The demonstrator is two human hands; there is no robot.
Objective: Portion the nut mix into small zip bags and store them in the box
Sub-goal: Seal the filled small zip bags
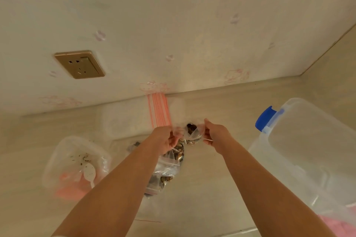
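Sealing step: left hand (169, 139) and right hand (215, 134) fingers pinch the top of a filled zip bag (189, 132) above the table. Next: press zip shut, drop in box (300, 140) at 3 o'clock.

— Where does the view sit?
— At head height, wide-angle, looking forward and steeply down over both forearms onto the counter (212, 188).
— How near?
— Close; the wall (173, 25) with its socket (80, 64) fills the upper half.
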